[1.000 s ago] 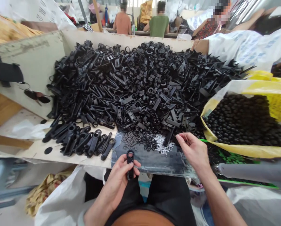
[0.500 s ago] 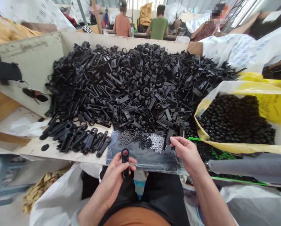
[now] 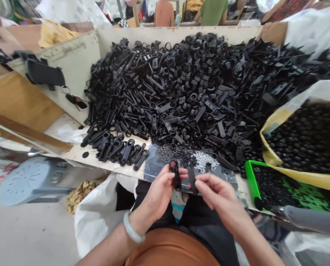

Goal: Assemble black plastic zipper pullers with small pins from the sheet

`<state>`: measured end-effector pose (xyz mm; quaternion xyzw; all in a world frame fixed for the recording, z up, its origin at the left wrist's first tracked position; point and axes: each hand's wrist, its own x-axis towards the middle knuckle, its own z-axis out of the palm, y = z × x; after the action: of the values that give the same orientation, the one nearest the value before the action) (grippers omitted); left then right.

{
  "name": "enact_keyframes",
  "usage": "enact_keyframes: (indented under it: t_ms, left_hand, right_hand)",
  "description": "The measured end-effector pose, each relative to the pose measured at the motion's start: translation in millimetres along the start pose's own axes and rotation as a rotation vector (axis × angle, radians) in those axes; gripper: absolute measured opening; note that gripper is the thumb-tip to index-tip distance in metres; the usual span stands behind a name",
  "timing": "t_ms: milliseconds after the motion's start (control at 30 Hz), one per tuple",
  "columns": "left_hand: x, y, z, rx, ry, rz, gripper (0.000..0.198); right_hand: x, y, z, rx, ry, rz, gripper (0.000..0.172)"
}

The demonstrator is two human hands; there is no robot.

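Note:
My left hand (image 3: 162,190) holds a black handle-shaped part (image 3: 176,176) upright, its ringed end at the top. Close on its right, my right hand (image 3: 216,190) grips a flat black piece (image 3: 192,180) between thumb and fingers; a narrow gap separates the two parts. Behind my hands, small dark pins (image 3: 167,153) and silvery pins (image 3: 205,162) lie on a dark mat (image 3: 153,166). Several finished-looking black handles (image 3: 127,151) lie in a row to the left. A large heap of black plastic parts (image 3: 165,88) rises behind them.
On the right are a green tray (image 3: 252,184) of small black pieces and a yellow-edged bag (image 3: 270,155) of round black parts. Keys (image 3: 76,100) hang at the left board. A blue stool (image 3: 25,179) stands lower left. People sit at the back.
My right hand has brought the flat black piece from the heap's front edge to beside the part in my left hand. The camera view has swung left and down.

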<state>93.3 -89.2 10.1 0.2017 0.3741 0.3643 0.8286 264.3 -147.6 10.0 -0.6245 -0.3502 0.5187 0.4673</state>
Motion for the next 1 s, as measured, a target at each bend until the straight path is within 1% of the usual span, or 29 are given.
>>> enact_keyframes:
  t_ms: [33, 67, 133, 233, 333, 433, 567, 700, 833, 933, 1000]
  left_hand:
    - [-1, 1, -0.9, -0.019, -0.006, -0.005, 0.03]
    - [-2, 2, -1.9, -0.03, -0.008, -0.003, 0.031]
    - [-4, 3, -3.7, -0.024, -0.005, 0.02, 0.034]
    - [-7, 1, -5.3, 0.01, -0.003, 0.044, 0.039]
    - [-9, -1, -4.8, 0.055, 0.006, 0.054, 0.039]
    - [-10, -3, -4.4, 0.096, 0.032, 0.076, 0.035]
    - [-10, -6, -7.8, 0.142, 0.01, 0.101, 0.033]
    - [-10, -10, -10.3, 0.204, 0.03, 0.146, 0.037]
    - [-12, -13, -7.8, 0.289, 0.068, 0.202, 0.035]
    - [-13, -17, -6.8, 0.327, 0.08, 0.202, 0.038]
    - [-13, -18, -7.3, 0.343, 0.082, 0.202, 0.038]
  right_hand:
    - [-6, 2, 9, -0.006, -0.049, 0.021, 0.044]
    - [-11, 5, 18, -0.004, -0.064, 0.026, 0.045]
    - [-15, 11, 32, 0.01, -0.041, 0.023, 0.045]
    - [-11, 16, 43, 0.051, 0.018, 0.007, 0.043]
    - [-7, 15, 47, 0.093, 0.03, -0.026, 0.039]
    - [-6, 15, 49, 0.13, 0.036, -0.028, 0.035]
    - [-8, 20, 52, 0.155, 0.083, -0.024, 0.032]
    - [-9, 23, 54, 0.157, 0.098, -0.024, 0.033]
    - [-8, 23, 59, 0.162, 0.127, -0.032, 0.037]
    - [-7, 24, 62, 0.155, 0.137, -0.035, 0.039]
    - [-7, 24, 63, 0.092, 0.148, -0.047, 0.04]
